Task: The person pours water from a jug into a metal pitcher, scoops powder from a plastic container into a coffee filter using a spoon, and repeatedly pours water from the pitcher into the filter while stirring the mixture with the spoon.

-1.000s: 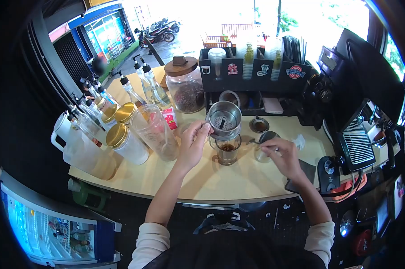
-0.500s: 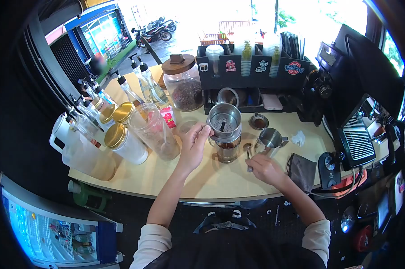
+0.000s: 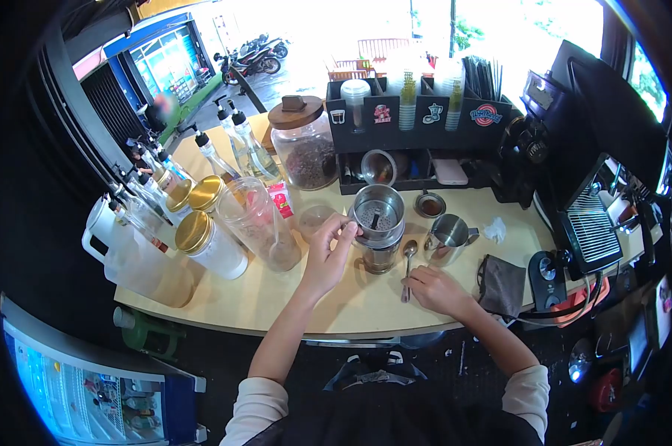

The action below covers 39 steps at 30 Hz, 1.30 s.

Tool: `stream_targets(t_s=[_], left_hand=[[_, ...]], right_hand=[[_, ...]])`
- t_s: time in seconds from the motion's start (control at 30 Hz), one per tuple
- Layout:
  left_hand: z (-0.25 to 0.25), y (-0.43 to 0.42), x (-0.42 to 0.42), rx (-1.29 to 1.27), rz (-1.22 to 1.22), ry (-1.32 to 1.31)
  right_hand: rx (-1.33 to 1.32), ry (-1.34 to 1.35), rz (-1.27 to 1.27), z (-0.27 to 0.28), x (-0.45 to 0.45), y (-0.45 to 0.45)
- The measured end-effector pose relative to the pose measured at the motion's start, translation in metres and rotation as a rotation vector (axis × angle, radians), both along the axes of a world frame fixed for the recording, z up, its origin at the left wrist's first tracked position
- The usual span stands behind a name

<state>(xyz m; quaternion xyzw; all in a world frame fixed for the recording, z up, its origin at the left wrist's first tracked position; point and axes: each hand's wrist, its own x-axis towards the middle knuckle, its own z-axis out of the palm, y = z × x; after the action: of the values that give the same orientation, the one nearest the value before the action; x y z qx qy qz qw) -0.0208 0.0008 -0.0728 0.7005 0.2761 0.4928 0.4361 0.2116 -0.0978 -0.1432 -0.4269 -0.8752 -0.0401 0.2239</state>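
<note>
My left hand (image 3: 331,253) is closed on the left side of a metal coffee drip filter (image 3: 378,212), pinching it between thumb and fingers. The filter sits above a glass (image 3: 380,259), and a short dark post stands up inside it. With closed fingers, my right hand (image 3: 438,290) grips the handle of a metal spoon (image 3: 409,253), whose bowl points away from me; I cannot tell whether the spoon touches the counter. Just beyond that hand stands a steel pitcher (image 3: 449,238). A small round metal dish (image 3: 430,204) with brown contents lies behind the pitcher.
On the left are a tall clear plastic jug (image 3: 258,230), gold-lidded jars (image 3: 211,241) and several pump bottles (image 3: 250,145). A wooden-lidded jar (image 3: 306,149) and a black cup organizer (image 3: 418,123) stand behind. A dark cloth (image 3: 502,285) lies on the right.
The spoon has turned so its bowl shows face up, and its handle slants nearer to me. My right hand has shifted slightly. My left hand keeps its hold on the filter.
</note>
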Motion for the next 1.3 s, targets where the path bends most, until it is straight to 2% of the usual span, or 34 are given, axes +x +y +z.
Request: stream_targets(t_s=[0.2,0.27,0.37,0.5,0.57,0.6,0.67,0.7,0.73,0.8,0.83,0.9,0.93,1.0,1.07,1.1,1.17,1.2,1.27,1.3], left_hand=[[0.012,-0.008,-0.006,0.093,0.109,0.081],[0.015,-0.011,-0.013,0.320,0.288,0.082],[0.011,-0.009,-0.031,0.395,0.417,-0.075],[0.009,0.009,-0.071,0.563,0.588,-0.093],[-0.003,0.018,-0.089,0.672,0.788,-0.152],[-0.008,0.018,-0.091,0.665,0.790,-0.150],[-0.018,0.013,-0.092,0.403,0.798,-0.132],[-0.036,0.020,-0.095,0.339,0.845,-0.026],[-0.056,0.029,-0.097,0.340,0.850,-0.032],[-0.082,0.042,-0.102,0.205,0.781,-0.026],[-0.075,0.040,-0.105,0.209,0.790,-0.031],[-0.059,0.036,-0.114,-0.091,0.615,0.026],[-0.052,0.034,-0.118,-0.086,0.620,0.025],[-0.040,0.034,-0.125,0.021,0.302,0.012],[-0.053,0.047,-0.135,0.115,0.277,0.111],[-0.054,0.050,-0.138,0.199,0.254,0.209],[-0.057,0.055,-0.141,0.245,0.231,0.221],[-0.057,0.056,-0.142,0.280,0.213,0.237],[-0.059,0.054,-0.142,0.245,0.191,0.175],[-0.059,0.052,-0.141,0.204,0.172,0.119]], right_hand=[[-0.003,-0.031,-0.032,0.018,-0.007,-0.005],[0.000,0.048,0.010,0.033,-0.013,-0.008],[-0.061,0.166,0.076,0.059,-0.030,-0.011],[-0.081,0.246,0.177,0.085,-0.061,-0.013],[-0.065,0.249,0.232,0.097,-0.077,-0.012],[-0.072,0.249,0.233,0.104,-0.084,-0.011],[-0.031,0.221,0.296,0.120,-0.099,-0.004],[-0.026,0.207,0.304,0.129,-0.107,-0.001],[-0.023,0.201,0.309,0.136,-0.113,0.004],[-0.005,0.203,0.343,0.151,-0.125,0.017],[0.059,0.205,0.343,0.157,-0.131,0.024],[0.110,0.205,0.351,0.174,-0.141,0.039],[0.157,0.210,0.348,0.181,-0.146,0.046],[0.173,0.274,0.324,0.190,-0.157,0.061],[0.191,0.334,0.293,0.195,-0.163,0.075],[0.102,0.289,0.284,0.196,-0.165,0.082],[-0.085,0.224,0.242,0.193,-0.166,0.094],[-0.079,0.219,0.239,0.195,-0.166,0.097],[-0.303,0.216,0.199,0.197,-0.169,0.103],[-0.375,0.341,0.170,0.193,-0.172,0.106]])
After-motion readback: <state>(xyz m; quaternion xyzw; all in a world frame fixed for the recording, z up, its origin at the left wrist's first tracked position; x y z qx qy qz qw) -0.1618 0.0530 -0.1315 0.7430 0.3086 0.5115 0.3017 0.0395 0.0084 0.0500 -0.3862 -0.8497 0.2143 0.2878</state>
